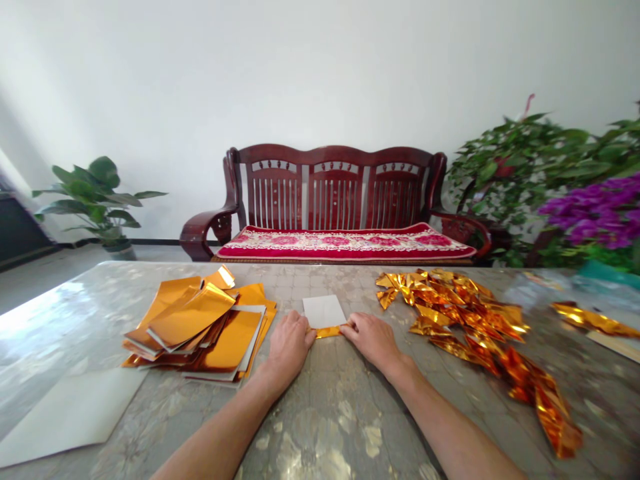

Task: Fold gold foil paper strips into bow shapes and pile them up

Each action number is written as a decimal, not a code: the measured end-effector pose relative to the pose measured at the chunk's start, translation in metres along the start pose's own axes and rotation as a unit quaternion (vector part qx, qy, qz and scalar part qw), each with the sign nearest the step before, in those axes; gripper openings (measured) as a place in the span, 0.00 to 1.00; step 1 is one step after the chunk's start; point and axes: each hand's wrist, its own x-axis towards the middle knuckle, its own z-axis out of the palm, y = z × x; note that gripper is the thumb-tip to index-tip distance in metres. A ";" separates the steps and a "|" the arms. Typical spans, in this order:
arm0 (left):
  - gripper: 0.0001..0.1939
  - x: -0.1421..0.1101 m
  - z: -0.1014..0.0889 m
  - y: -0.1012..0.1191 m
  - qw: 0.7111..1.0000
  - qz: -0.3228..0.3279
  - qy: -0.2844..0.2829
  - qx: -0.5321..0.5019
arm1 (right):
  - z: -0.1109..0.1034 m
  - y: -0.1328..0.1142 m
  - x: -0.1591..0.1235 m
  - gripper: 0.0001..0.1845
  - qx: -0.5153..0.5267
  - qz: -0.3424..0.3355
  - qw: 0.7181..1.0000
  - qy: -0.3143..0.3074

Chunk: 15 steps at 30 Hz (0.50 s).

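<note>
A small sheet of gold foil paper [324, 311] lies in front of me on the table, its white back facing up. Its near edge is turned over into a narrow gold strip. My left hand [291, 337] pinches the left end of that strip, and my right hand [371, 339] pinches the right end. Fingers on both hands are closed, with the tips partly hidden. Left of my hands rests a loose stack of gold paper sheets [210, 327]. To the right is a pile of folded gold paper pieces [465, 313], crumpled and shiny, trailing toward me.
A pale sheet [75, 413] lies at the table's front left. Clear plastic [537, 290] and another gold piece [595, 320] are at the far right. Beyond the patterned table [310, 407] stands a dark red wooden bench [335, 193], with plants on both sides.
</note>
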 end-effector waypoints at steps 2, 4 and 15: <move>0.11 -0.001 -0.002 0.001 1.000 -0.004 0.002 -0.012 | 0.000 0.000 0.000 0.13 0.001 0.004 1.000 -0.003; 0.09 -0.002 -0.003 0.001 0.999 -0.007 0.017 -0.029 | 0.000 0.000 0.000 0.13 0.003 0.009 1.000 -0.006; 0.17 -0.001 0.005 -0.002 0.985 0.151 0.059 -0.062 | -0.002 -0.003 0.000 0.14 -0.003 0.068 0.998 -0.014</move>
